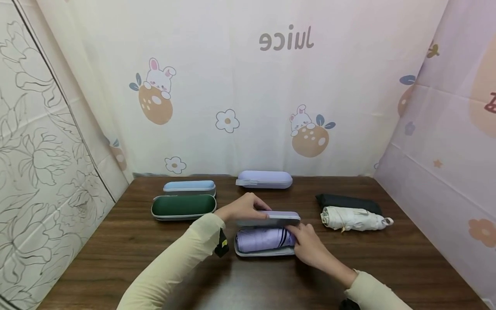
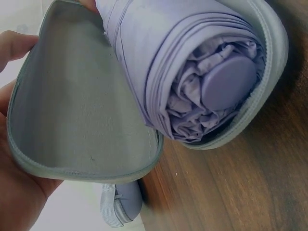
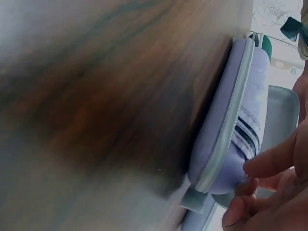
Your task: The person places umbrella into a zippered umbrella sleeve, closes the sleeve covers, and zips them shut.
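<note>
1. The purple umbrella (image 1: 253,241) lay in the open case (image 1: 265,255), whose raised lid (image 2: 82,106) the left hand (image 1: 246,207) gripped.
2. At the case's right end, the right hand (image 1: 310,245) touched the umbrella; whether it pinched could not be told.
3. The umbrella looked light, soft and slippery, probably best held round its middle.
4. Fingers hid its right end; left of the open case, a green case (image 1: 184,206) partly covered a blue one (image 1: 190,186).

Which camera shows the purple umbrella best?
The left wrist view: the umbrella looks biggest there, with its folds and round end showing. The head view shows it small, lying in its case, the right hand at one end. The right wrist view shows its dark stripes.
</note>
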Motion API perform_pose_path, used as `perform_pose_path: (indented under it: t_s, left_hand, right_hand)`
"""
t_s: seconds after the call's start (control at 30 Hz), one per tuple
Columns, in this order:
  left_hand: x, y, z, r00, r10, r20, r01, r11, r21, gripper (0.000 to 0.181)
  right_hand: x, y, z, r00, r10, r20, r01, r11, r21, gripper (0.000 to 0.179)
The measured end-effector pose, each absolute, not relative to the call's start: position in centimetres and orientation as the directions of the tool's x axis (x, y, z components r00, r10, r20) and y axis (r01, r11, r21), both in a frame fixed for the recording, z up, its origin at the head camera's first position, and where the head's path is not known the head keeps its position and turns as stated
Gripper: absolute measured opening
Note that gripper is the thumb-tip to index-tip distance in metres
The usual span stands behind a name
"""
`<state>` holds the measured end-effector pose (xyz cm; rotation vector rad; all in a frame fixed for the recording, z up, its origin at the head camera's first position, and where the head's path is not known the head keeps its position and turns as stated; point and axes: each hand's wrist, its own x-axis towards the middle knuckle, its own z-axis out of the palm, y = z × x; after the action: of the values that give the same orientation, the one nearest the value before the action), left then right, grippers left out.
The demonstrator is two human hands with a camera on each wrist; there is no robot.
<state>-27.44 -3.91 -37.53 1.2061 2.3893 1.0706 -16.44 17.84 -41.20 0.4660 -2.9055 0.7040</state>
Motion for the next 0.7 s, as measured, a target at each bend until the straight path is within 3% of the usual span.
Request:
perform_pose_path:
  t_s: [0.2, 0.33, 0.43, 0.53, 0.63, 0.7]
  left_hand:
    - [-27.4, -3.7, -37.6, -0.631, 0.771, 0.087, 0.578, 0.392, 0.715, 0.019]
    - [-27.4, -3.7, -37.8, -0.636, 0.767, 0.082, 0.573, 0.399, 0.716, 0.019]
    - [-27.4, -3.8, -37.9, -0.628, 0.773, 0.092, 0.586, 0.391, 0.710, 0.021]
    - [-27.3, -3.9, -37.8, -0.626, 0.775, 0.090, 0.593, 0.398, 0.700, 0.021]
    - [-27.1, -3.9, -37.6, -0.628, 0.774, 0.083, 0.595, 0.409, 0.692, 0.021]
    - [-27.0, -3.9, -37.6, -0.624, 0.777, 0.082, 0.601, 0.411, 0.686, 0.021]
  right_hand:
    - [-16.5, 16.8, -40.4, -0.965, -0.254, 0.057, -0.260, 0.921, -0.291, 0.045]
    - [-16.6, 16.7, -40.0, -0.950, -0.308, 0.051, -0.312, 0.926, -0.212, 0.047]
    - [-16.5, 17.5, -39.7, -0.913, -0.383, 0.140, -0.405, 0.890, -0.208, 0.045]
    - [-16.8, 19.0, -39.3, -0.836, -0.443, 0.323, -0.521, 0.825, -0.218, 0.037]
    - [-17.4, 20.8, -38.6, -0.756, -0.413, 0.508, -0.588, 0.770, -0.249, 0.028]
    - [-17.7, 22.1, -38.2, -0.741, -0.352, 0.572, -0.586, 0.755, -0.294, 0.024]
